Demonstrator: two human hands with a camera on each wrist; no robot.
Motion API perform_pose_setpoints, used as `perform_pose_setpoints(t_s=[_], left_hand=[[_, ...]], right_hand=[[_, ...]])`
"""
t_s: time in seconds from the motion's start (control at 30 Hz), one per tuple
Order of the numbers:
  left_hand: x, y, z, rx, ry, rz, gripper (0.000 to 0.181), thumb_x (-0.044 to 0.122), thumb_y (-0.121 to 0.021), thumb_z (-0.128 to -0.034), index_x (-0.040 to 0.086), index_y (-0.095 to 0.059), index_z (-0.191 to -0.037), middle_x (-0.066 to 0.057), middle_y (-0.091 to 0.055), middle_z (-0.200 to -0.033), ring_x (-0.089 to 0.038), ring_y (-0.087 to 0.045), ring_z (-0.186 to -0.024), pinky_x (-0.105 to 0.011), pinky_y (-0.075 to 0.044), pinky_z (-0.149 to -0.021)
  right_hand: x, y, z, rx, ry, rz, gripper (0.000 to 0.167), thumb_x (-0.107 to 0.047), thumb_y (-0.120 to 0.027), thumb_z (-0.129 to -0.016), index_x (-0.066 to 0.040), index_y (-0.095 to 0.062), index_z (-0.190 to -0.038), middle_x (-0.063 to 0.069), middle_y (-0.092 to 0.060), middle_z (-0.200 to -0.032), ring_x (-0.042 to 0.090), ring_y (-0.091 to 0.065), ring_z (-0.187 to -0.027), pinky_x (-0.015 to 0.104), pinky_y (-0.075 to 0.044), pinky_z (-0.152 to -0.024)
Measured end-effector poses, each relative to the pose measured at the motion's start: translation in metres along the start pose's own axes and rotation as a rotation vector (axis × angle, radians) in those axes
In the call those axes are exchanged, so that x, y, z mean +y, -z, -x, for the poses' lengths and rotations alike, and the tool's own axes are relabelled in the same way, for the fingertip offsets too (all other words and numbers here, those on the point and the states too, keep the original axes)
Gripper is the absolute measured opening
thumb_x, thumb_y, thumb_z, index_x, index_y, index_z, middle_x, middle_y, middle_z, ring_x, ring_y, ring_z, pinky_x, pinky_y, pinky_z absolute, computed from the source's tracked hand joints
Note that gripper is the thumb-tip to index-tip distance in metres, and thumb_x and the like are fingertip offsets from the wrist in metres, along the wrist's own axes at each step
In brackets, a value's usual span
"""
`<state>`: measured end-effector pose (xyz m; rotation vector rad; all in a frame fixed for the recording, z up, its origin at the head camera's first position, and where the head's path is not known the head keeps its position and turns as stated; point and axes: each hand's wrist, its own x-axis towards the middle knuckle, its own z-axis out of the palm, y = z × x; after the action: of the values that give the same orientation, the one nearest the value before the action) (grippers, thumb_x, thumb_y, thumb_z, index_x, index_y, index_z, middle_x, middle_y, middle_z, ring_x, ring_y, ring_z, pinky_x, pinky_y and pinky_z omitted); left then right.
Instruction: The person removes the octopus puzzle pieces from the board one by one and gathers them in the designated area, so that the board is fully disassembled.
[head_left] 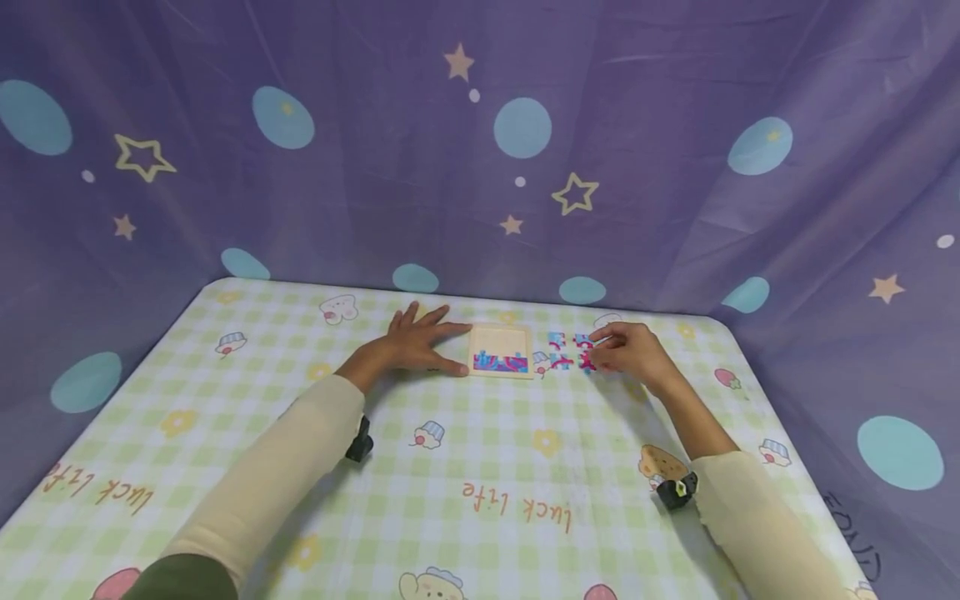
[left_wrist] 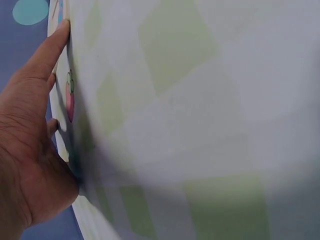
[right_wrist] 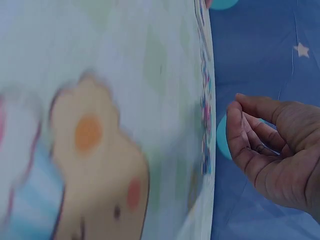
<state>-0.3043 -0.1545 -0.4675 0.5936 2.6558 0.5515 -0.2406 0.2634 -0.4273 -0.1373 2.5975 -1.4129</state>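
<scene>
A small wooden puzzle tray (head_left: pixel 501 337) lies on the table, with joined pink-and-blue puzzle pieces (head_left: pixel 499 362) along its near side. My left hand (head_left: pixel 420 340) is spread at the tray's left side; its thumb and index fingertips touch or nearly touch the frame. In the left wrist view, the left hand (left_wrist: pixel 35 135) shows at the left edge. Several loose puzzle pieces (head_left: pixel 557 341) lie right of the tray. My right hand (head_left: pixel 630 354) is over the rightmost ones, thumb and index tips apart in the head view. Nothing shows between the right hand's (right_wrist: pixel 280 145) bent fingers.
A green-and-white checked cloth (head_left: pixel 480 450) with printed cartoons and lettering covers the table. Behind its far edge hangs a purple curtain (head_left: pixel 420 192) with stars and dots. Dark wrist cameras (head_left: pixel 677 490) are worn below both hands.
</scene>
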Motion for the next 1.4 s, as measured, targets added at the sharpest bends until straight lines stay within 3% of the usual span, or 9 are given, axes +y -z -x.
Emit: perform_pose_setpoints(t_s=[0.13,0.33,0.53,0.67,0.9,1.23,1.4], left_hand=[[-0.002,-0.003,0.001,0.013,-0.011,0.000,0.108,0.095,-0.073,-0.0814,0.054,-0.037,-0.174,0.002,-0.001,-0.194,-0.050,0.023,-0.175,-0.074,0.018,-0.137],[0.004,0.000,0.008,0.015,-0.022,0.035,0.105,0.091,-0.075,-0.0836,0.051,-0.039,-0.174,-0.001,0.000,-0.194,-0.051,0.026,-0.173,-0.074,0.022,-0.135],[-0.003,-0.007,0.003,0.038,-0.003,0.029,0.108,0.099,-0.072,-0.0791,0.055,-0.039,-0.173,0.003,0.000,-0.194,-0.046,0.031,-0.173,-0.070,0.027,-0.135],[0.001,-0.006,0.006,0.030,0.000,0.029,0.104,0.091,-0.074,-0.0846,0.052,-0.038,-0.174,0.002,0.001,-0.194,-0.046,0.032,-0.172,-0.070,0.029,-0.134],[-0.010,-0.011,-0.007,0.027,0.010,0.011,0.105,0.095,-0.073,-0.0824,0.057,-0.036,-0.173,0.007,0.003,-0.193,-0.044,0.030,-0.174,-0.069,0.027,-0.135],[0.007,0.000,0.010,0.012,-0.016,0.068,0.105,0.091,-0.075,-0.0845,0.052,-0.037,-0.174,-0.001,0.001,-0.194,-0.049,0.028,-0.173,-0.073,0.027,-0.133],[0.002,-0.003,0.004,0.011,0.008,0.038,0.105,0.094,-0.073,-0.0829,0.056,-0.035,-0.174,0.004,0.003,-0.194,-0.046,0.028,-0.174,-0.072,0.026,-0.135]], right_hand=[[-0.007,-0.015,-0.005,-0.019,0.012,-0.013,0.038,-0.010,-0.079,-0.105,0.008,-0.072,-0.137,0.024,-0.083,-0.115,0.021,-0.084,-0.090,0.036,-0.071,-0.085],[-0.020,-0.035,-0.012,-0.057,0.047,-0.005,0.035,-0.010,-0.078,-0.105,0.008,-0.073,-0.135,0.023,-0.083,-0.110,0.029,-0.084,-0.090,0.040,-0.070,-0.085],[-0.029,-0.053,-0.021,-0.099,0.054,-0.063,0.035,-0.008,-0.078,-0.104,0.010,-0.072,-0.134,0.019,-0.082,-0.108,0.026,-0.085,-0.089,0.039,-0.072,-0.086],[-0.032,-0.063,-0.025,-0.119,0.056,-0.097,0.035,-0.007,-0.078,-0.104,0.010,-0.072,-0.133,0.021,-0.083,-0.107,0.025,-0.085,-0.087,0.039,-0.072,-0.086],[-0.039,-0.076,-0.031,-0.142,0.086,-0.109,0.035,-0.006,-0.079,-0.103,0.011,-0.072,-0.132,0.024,-0.084,-0.107,0.022,-0.083,-0.082,0.039,-0.071,-0.081],[-0.046,-0.086,-0.034,-0.176,0.120,-0.100,0.032,-0.007,-0.086,-0.098,0.007,-0.078,-0.125,0.015,-0.083,-0.100,0.015,-0.075,-0.076,0.030,-0.062,-0.072],[-0.049,-0.093,-0.038,-0.209,0.134,-0.105,0.034,-0.008,-0.091,-0.094,0.005,-0.080,-0.123,0.011,-0.084,-0.098,0.009,-0.073,-0.076,0.026,-0.060,-0.071]])
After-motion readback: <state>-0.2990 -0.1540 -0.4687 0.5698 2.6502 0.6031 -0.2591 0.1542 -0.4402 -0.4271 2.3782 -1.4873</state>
